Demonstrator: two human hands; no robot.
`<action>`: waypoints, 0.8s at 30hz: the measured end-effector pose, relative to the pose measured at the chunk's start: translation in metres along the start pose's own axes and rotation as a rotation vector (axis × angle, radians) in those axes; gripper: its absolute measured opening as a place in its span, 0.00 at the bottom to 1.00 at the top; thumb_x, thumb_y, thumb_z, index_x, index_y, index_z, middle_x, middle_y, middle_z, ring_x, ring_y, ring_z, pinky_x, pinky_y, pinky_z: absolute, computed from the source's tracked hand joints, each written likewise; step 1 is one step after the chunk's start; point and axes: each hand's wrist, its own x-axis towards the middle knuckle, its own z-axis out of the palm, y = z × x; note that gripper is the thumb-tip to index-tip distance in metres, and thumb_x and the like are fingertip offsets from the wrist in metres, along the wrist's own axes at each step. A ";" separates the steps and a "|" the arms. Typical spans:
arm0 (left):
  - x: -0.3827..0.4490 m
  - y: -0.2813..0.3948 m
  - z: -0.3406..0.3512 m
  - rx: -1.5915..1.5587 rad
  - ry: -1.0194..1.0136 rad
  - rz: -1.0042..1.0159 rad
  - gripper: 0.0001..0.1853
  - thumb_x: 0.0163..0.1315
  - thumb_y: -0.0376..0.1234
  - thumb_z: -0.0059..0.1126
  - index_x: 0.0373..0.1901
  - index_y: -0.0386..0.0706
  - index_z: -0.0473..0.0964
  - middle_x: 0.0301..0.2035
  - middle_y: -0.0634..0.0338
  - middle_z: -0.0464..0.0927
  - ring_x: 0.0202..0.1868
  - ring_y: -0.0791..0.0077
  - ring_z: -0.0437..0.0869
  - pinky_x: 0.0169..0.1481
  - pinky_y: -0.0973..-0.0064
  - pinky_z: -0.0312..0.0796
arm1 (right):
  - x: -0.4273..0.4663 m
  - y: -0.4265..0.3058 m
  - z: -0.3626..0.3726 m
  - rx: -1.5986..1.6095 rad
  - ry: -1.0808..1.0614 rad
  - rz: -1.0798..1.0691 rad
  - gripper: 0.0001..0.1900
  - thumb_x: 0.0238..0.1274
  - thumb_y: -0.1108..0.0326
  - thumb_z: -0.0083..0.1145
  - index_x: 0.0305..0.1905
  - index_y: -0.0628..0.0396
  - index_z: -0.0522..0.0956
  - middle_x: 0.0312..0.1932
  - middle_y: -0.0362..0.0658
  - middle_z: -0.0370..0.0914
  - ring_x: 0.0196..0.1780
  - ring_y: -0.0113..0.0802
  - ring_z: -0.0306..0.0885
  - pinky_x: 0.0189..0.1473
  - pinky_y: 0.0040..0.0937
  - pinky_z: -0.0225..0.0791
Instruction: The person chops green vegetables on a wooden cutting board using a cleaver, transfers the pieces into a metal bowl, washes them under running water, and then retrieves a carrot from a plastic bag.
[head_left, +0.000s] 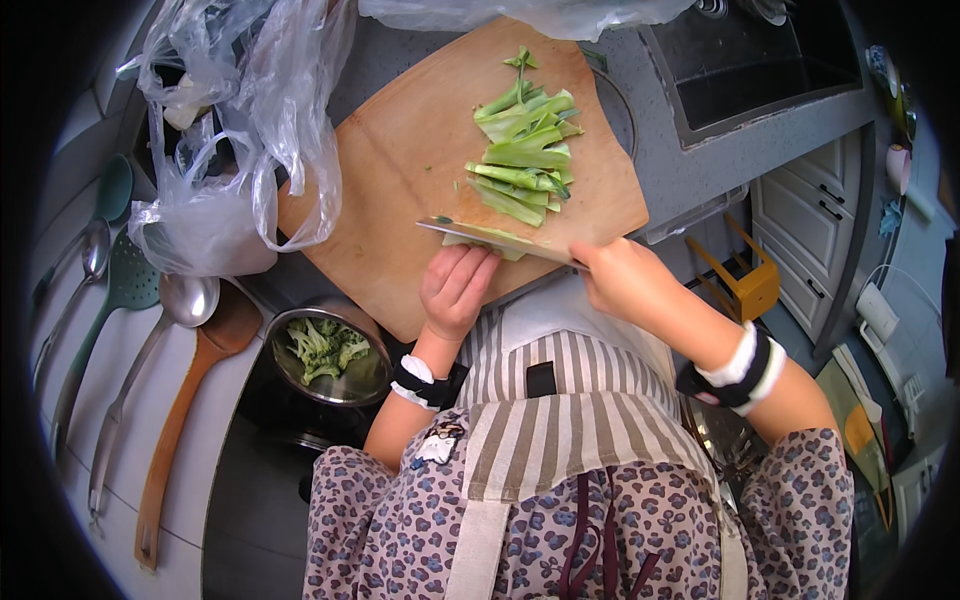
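A kitchen knife is gripped by its handle in my right hand, near the front edge of the wooden cutting board. Its blade reaches left across the board, close to my left fingertips. With bent fingers, my left hand holds a pale green stem piece against the board, partly hidden by the hand and blade. Beyond the knife lies a row of cut green stem pieces, apparently broccoli stems. Small green scraps are scattered to their left.
A metal pot with broccoli florets stands left of my left forearm. Clear plastic bags overlap the board's left side. Ladles and a wooden turner lie at far left. A dark sink is at back right.
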 end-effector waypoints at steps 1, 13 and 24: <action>0.000 -0.001 0.000 -0.009 -0.004 0.003 0.14 0.45 0.25 0.62 0.38 0.39 0.82 0.40 0.60 0.80 0.44 0.64 0.80 0.48 0.68 0.76 | 0.011 -0.006 0.002 0.020 0.006 0.006 0.07 0.49 0.75 0.55 0.35 0.59 0.78 0.23 0.57 0.79 0.31 0.56 0.81 0.34 0.49 0.75; -0.021 -0.006 -0.011 0.013 -0.047 0.034 0.16 0.48 0.26 0.64 0.41 0.41 0.81 0.44 0.60 0.77 0.47 0.62 0.77 0.50 0.64 0.73 | 0.021 -0.006 -0.011 0.147 0.137 0.077 0.09 0.55 0.69 0.55 0.40 0.57 0.81 0.26 0.59 0.79 0.33 0.60 0.80 0.38 0.52 0.76; -0.030 -0.002 -0.015 0.070 -0.094 0.030 0.15 0.49 0.26 0.63 0.41 0.41 0.81 0.50 0.58 0.78 0.49 0.62 0.77 0.51 0.65 0.73 | 0.010 0.000 0.000 0.078 0.212 -0.002 0.06 0.54 0.69 0.57 0.35 0.58 0.79 0.23 0.57 0.79 0.30 0.57 0.81 0.34 0.50 0.76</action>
